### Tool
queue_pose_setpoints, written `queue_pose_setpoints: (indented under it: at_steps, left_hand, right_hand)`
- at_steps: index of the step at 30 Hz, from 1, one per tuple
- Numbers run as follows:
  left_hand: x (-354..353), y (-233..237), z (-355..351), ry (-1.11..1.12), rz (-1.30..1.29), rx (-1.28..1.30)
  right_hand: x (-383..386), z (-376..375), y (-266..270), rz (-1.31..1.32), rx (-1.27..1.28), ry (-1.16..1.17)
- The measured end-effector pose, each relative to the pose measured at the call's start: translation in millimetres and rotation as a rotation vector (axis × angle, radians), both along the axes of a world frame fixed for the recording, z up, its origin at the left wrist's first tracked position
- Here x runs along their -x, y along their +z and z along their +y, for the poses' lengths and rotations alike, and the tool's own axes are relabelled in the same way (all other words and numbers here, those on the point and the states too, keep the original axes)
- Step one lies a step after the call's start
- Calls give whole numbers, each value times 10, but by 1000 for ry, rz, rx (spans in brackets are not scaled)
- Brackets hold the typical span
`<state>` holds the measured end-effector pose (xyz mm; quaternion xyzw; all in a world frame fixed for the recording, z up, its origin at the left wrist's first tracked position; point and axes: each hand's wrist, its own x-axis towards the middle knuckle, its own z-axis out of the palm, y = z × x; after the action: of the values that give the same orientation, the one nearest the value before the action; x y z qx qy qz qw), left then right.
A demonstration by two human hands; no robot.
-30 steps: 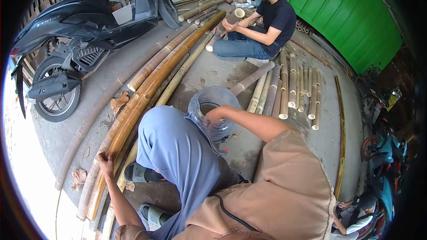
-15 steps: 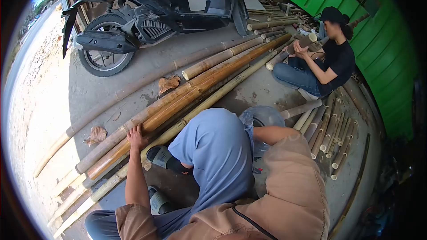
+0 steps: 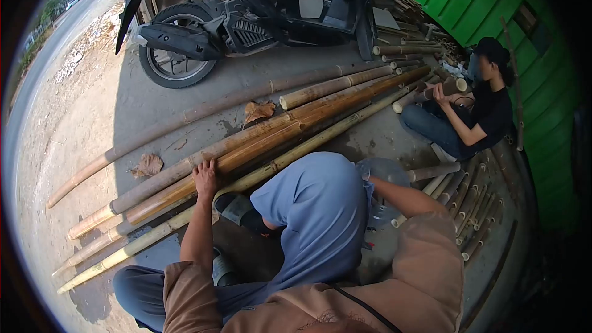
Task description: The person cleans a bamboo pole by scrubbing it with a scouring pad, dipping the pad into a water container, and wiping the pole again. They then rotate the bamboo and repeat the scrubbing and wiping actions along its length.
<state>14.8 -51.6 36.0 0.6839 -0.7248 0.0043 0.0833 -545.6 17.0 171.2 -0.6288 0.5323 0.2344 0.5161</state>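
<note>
My left hand (image 3: 205,177) lies over a wet, orange-brown bamboo pole (image 3: 237,159), its fingers bent across the top. Against that pole's far side rests a duller bamboo pole (image 3: 157,179). Nearer to me runs a yellowish bamboo pole (image 3: 314,143), beside my sandalled foot (image 3: 237,208). My right forearm (image 3: 401,196) reaches down behind my raised knee (image 3: 320,191), which hides my right hand and whatever it touches. Close to that wrist stands a clear plastic container (image 3: 388,176), partly covered by the knee and arm.
Another person (image 3: 493,98) sits at the right, holding a short bamboo tube (image 3: 453,86). Cut bamboo pieces (image 3: 475,203) lie below them. A black scooter (image 3: 246,18) stands behind the poles. Dry leaves (image 3: 148,165) lie on the concrete. A green wall (image 3: 487,12) closes the right side.
My view has tilted and turned left, so the scene sits farther right in the picture. My left hand stays at the same spot on the wet pole.
</note>
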Motion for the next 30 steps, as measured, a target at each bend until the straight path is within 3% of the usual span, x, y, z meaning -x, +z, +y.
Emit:
queue_pose_setpoints:
  at_steps: [4,10,13,17,20,22,26,30]
  left_hand:
    - [-19,-181,-64,28,-66,101]
    - [-38,-114,-78,28,-41,15]
    - [-41,-134,-88,14,-42,6]
    - [-116,-300,-132,5,-58,62]
    - [-233,-451,-261,-47,-39,22]
    - [-215,-230,-279,-19,-4,-157]
    - [-354,-255,-441,-41,-71,-297]
    - [-861,-875,-865,-273,99,-230]
  right_hand:
    - [134,120,543,-33,93,-219]
    - [412,641,568,124,355,-526]
    - [473,1069,650,132,820,-462]
    - [112,1287,831,185,1050,-649]
    - [-207,1224,838,329,1082,-624]
    - [-297,1183,1021,296,964,-758]
    - [-306,1299,956,268,1100,-834]
    - [-281,1306,815,238,1233,-875]
